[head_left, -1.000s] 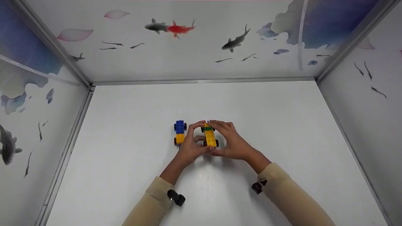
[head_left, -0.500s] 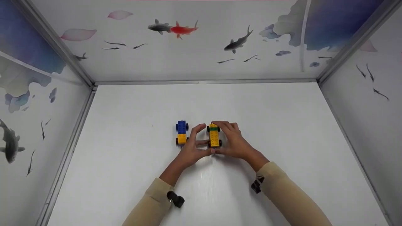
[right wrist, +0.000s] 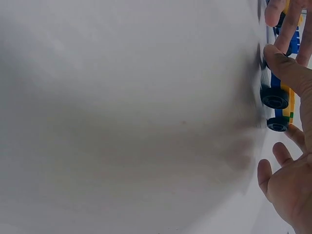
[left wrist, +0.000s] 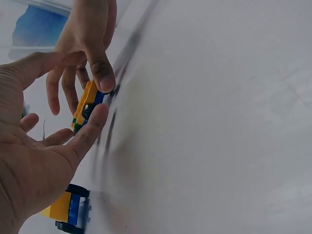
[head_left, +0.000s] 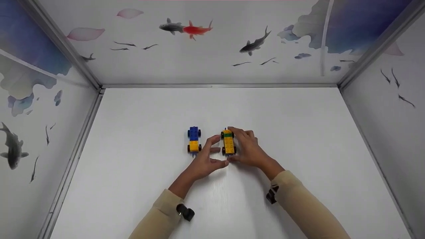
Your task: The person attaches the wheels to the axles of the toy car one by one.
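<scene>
A toy car [head_left: 228,146] of building bricks, yellow on top with a green stripe and black wheels, stands on the white table between the hands. My right hand [head_left: 251,152] holds it lengthwise, thumb at the near end and a finger at the far end. In the right wrist view, the car's blue base and wheels [right wrist: 275,98] show beside the thumb. My left hand [head_left: 202,164] is just left of this car, fingers spread and slightly bent, holding nothing. Further left stands a second toy car [head_left: 194,134], blue and yellow; its yellow end [left wrist: 59,207] shows below the left hand in the left wrist view.
White panels printed with fish and leaves enclose the table [head_left: 149,116] at the back and both sides. A metal strip [head_left: 212,86] runs along its back edge. Black wrist devices [head_left: 186,212] sit on both beige sleeves.
The yellow-and-green car, tilted between both hands a second ago, now stands straight and slightly further right. My left hand's fingers have drawn away from it; the right hand stays on it.
</scene>
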A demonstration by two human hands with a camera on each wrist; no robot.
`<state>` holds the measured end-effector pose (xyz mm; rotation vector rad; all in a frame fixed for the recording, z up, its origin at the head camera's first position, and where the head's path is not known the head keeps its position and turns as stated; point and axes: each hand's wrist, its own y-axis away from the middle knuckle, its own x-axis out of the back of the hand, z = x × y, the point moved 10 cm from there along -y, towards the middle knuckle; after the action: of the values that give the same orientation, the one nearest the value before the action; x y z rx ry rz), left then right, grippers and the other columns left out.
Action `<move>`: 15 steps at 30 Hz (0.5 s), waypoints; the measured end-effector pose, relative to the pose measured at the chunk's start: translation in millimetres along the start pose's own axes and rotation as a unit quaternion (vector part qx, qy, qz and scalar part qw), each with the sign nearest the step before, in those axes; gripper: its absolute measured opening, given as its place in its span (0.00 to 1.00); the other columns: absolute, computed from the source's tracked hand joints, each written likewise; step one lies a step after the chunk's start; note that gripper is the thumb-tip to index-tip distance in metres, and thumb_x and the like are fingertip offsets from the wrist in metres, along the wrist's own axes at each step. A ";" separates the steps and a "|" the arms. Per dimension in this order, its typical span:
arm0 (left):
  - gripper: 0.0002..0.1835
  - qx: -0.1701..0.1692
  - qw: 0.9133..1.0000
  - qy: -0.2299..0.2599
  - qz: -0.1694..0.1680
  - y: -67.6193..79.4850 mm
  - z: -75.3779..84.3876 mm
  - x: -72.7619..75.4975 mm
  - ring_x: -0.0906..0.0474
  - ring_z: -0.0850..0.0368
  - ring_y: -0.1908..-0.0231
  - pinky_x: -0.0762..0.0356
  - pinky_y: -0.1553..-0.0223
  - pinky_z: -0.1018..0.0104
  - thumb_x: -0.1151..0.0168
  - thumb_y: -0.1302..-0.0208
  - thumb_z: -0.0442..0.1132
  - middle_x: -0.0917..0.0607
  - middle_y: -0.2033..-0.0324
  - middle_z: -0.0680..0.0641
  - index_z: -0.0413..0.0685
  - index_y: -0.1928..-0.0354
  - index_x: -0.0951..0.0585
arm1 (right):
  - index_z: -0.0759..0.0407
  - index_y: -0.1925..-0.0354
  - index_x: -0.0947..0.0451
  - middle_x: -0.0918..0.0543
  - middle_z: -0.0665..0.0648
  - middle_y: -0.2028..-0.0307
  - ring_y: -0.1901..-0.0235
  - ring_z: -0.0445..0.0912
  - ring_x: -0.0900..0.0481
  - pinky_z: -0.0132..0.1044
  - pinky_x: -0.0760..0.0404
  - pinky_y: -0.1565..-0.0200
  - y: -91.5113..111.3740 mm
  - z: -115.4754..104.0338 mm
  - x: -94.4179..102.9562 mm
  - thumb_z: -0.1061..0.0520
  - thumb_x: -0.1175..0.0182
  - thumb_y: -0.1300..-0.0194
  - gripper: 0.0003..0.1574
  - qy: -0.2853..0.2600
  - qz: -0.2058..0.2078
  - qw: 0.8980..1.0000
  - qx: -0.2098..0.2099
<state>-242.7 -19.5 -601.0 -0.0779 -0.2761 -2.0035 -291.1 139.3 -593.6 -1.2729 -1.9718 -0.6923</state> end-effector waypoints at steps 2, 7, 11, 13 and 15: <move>0.52 -0.002 1.000 -0.001 -0.003 -0.1 1.4 -0.5 0.32 0.43 0.18 0.17 0.29 0.47 0.22 0.29 0.46 0.42 0.12 0.53 0.66 0.13 0.46 | 0.34 0.13 0.45 0.30 0.50 0.19 0.26 0.60 0.36 0.68 0.31 0.25 -0.4 0.5 0.1 0.49 0.12 0.43 0.72 0.002 -0.001 1.000 0.002; 0.50 -0.006 1.000 -0.012 -0.013 0.5 5.7 -1.5 0.35 0.45 0.16 0.17 0.28 0.49 0.22 0.28 0.47 0.41 0.13 0.57 0.64 0.13 0.43 | 0.36 0.12 0.46 0.32 0.50 0.17 0.26 0.61 0.36 0.70 0.34 0.26 -1.0 0.6 0.7 0.47 0.12 0.43 0.73 0.011 0.001 1.000 0.015; 0.50 0.003 0.999 -0.033 -0.020 4.0 7.9 -2.3 0.30 0.44 0.19 0.18 0.27 0.47 0.23 0.28 0.50 0.39 0.13 0.54 0.64 0.12 0.42 | 0.36 0.11 0.48 0.35 0.50 0.15 0.26 0.62 0.36 0.70 0.34 0.27 0.7 0.9 1.4 0.44 0.11 0.45 0.76 0.014 0.002 1.000 0.026; 0.49 0.004 0.999 -0.046 -0.021 6.4 9.3 -0.9 0.26 0.41 0.22 0.18 0.27 0.45 0.24 0.27 0.52 0.37 0.14 0.51 0.64 0.12 0.41 | 0.35 0.11 0.48 0.37 0.50 0.14 0.24 0.62 0.37 0.71 0.34 0.27 2.3 1.3 2.6 0.41 0.11 0.46 0.78 0.018 0.003 0.999 0.028; 0.47 -0.006 0.998 -0.057 -0.018 8.0 12.7 2.3 0.25 0.39 0.23 0.19 0.26 0.43 0.25 0.26 0.52 0.36 0.14 0.50 0.64 0.13 0.40 | 0.36 0.11 0.48 0.38 0.51 0.13 0.23 0.62 0.38 0.72 0.35 0.27 4.6 1.8 5.4 0.39 0.11 0.48 0.79 0.020 0.007 0.999 0.029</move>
<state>-237.4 -21.8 -587.0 -0.1967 -0.3408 -2.0398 -288.9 145.5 -590.2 -1.2280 -1.9357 -0.6448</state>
